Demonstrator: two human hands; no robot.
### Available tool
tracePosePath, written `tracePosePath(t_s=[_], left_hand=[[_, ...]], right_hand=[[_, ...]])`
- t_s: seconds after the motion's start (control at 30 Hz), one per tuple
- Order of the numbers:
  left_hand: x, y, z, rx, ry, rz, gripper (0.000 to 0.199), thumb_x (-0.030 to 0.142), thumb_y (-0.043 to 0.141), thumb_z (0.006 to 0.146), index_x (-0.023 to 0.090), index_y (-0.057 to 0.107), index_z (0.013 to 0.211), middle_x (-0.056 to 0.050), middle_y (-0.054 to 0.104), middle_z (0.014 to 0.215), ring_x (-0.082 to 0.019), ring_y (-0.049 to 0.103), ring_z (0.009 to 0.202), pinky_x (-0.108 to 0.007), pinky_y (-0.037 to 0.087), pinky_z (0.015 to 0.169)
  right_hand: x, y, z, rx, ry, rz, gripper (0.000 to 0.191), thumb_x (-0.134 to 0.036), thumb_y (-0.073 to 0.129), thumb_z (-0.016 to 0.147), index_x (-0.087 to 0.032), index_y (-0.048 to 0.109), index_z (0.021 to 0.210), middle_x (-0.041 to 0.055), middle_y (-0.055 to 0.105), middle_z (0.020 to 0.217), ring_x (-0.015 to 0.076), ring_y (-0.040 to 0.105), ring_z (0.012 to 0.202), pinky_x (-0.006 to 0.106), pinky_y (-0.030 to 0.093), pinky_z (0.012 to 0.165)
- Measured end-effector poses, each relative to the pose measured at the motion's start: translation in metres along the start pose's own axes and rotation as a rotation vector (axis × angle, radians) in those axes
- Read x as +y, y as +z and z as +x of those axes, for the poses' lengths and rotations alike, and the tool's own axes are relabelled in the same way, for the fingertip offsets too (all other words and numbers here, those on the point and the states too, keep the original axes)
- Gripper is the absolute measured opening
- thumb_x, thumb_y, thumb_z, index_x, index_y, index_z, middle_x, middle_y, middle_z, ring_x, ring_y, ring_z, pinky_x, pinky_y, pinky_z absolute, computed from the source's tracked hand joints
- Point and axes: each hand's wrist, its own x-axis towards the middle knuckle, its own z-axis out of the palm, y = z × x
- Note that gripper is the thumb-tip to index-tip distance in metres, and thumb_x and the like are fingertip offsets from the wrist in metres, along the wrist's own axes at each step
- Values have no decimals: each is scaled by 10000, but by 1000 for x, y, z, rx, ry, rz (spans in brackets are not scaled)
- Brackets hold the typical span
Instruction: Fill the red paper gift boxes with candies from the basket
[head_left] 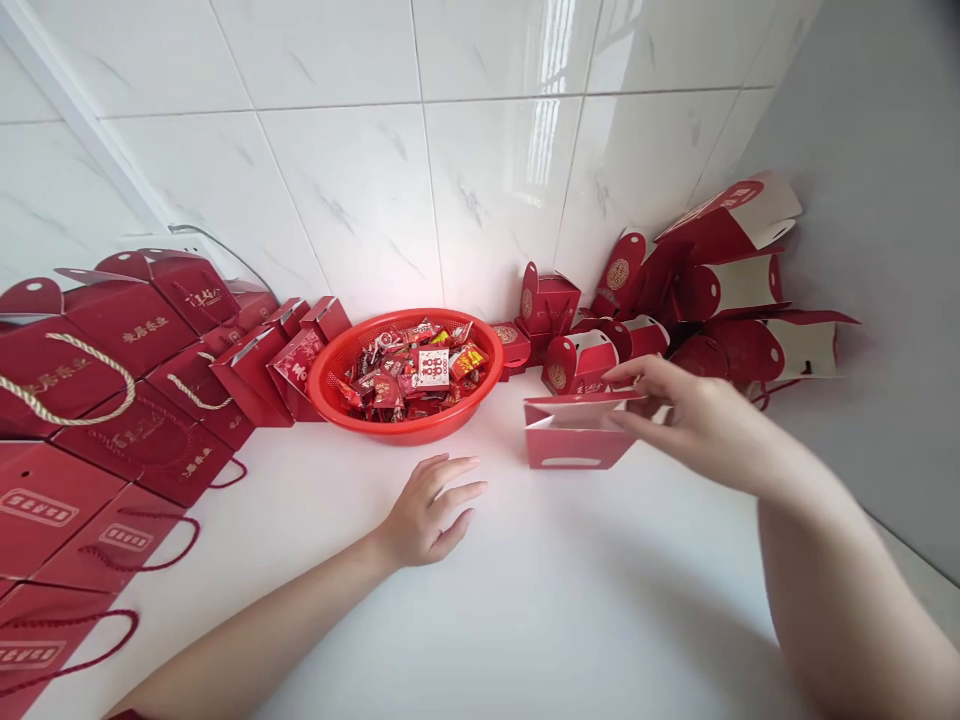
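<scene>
Near the right side of the white table, a small red paper bag with an open top is pinched at its upper right edge by my right hand. My left hand hovers over the table with its fingers apart and nothing in them. Between that hand and the wall sits a red plastic basket, filled with wrapped sweets. A white and red square packet lies on top of the sweets.
Red gift boxes with rope handles are stacked along the left. Small red boxes stand by the tiled wall. Opened red cartons are piled at the right, beside a grey surface.
</scene>
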Motion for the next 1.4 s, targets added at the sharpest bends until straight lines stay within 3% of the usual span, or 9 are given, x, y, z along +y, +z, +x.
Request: tracePosePath(t_s=[0.1, 0.2, 0.37, 0.53, 0.7, 0.9, 1.07, 1.2, 1.4], left_hand=[[10, 0, 4, 271, 25, -2, 581, 189, 547, 824, 271, 390, 1378, -152, 438, 1423, -315, 492, 1262, -514, 479, 979], [20, -20, 31, 333, 108, 25, 507, 201, 542, 817, 260, 464, 1314, -139, 451, 1408, -318, 497, 1252, -530, 459, 1004], [39, -73, 98, 7, 18, 33, 194, 295, 579, 898, 256, 634, 1081, -69, 581, 1305, -266, 551, 1215, -433, 442, 1036], [55, -87, 120, -232, -51, 19, 102, 275, 563, 930, 228, 639, 979, -23, 677, 1089, -190, 641, 1011, -318, 497, 883], [43, -90, 115, -198, -239, -69, 148, 259, 494, 980, 263, 625, 1048, 35, 706, 926, -115, 673, 756, -217, 493, 664], [21, -91, 113, -15, -298, -133, 187, 179, 449, 973, 215, 620, 1038, -18, 697, 1070, -135, 678, 937, -212, 508, 739], [31, -93, 107, -104, -260, 77, 238, 184, 561, 857, 272, 651, 1059, 50, 712, 1142, -102, 684, 740, -210, 491, 618], [40, -93, 106, -180, -304, 140, 275, 330, 579, 877, 286, 631, 1143, 41, 711, 1124, -161, 678, 933, -251, 487, 714], [40, -84, 109, -367, -440, 122, 366, 305, 364, 987, 218, 633, 754, 40, 548, 574, -113, 474, 496, -267, 247, 484]], right_hand=[[-21, 26, 3, -100, -70, 116, 214, -331, 580, 880, -266, 555, 1082, -17, 692, 795, 159, 657, 672, 262, 497, 601], [-29, 44, 3, -232, -138, 232, 327, -228, 574, 843, -268, 506, 1161, -11, 706, 870, 168, 673, 758, 271, 515, 652], [-32, 47, 0, -303, -157, 312, 384, -182, 548, 839, -271, 483, 1206, -9, 712, 888, 159, 665, 710, 273, 511, 640], [-41, 42, -2, -291, -125, 307, 460, -139, 530, 833, -266, 439, 1266, -46, 690, 733, 132, 637, 577, 237, 478, 572], [-52, 40, 8, -321, -139, 274, 486, -195, 552, 868, -284, 421, 1328, -21, 728, 895, 107, 648, 526, 234, 494, 578], [-65, 28, 32, -421, -215, 160, 430, -203, 542, 870, -295, 493, 1287, -40, 737, 849, 101, 609, 419, 230, 448, 505], [-68, 22, 34, -447, -263, 164, 414, -151, 492, 890, -318, 514, 1268, -55, 745, 913, 80, 605, 425, 219, 447, 519], [-66, 19, 31, -461, -295, 123, 309, -168, 502, 909, -290, 594, 1178, -45, 741, 855, 77, 608, 469, 212, 426, 541], [-66, 27, 37, -419, -265, -38, 285, -347, 459, 979, -252, 717, 901, -20, 605, 566, 123, 534, 506, 247, 302, 482]])
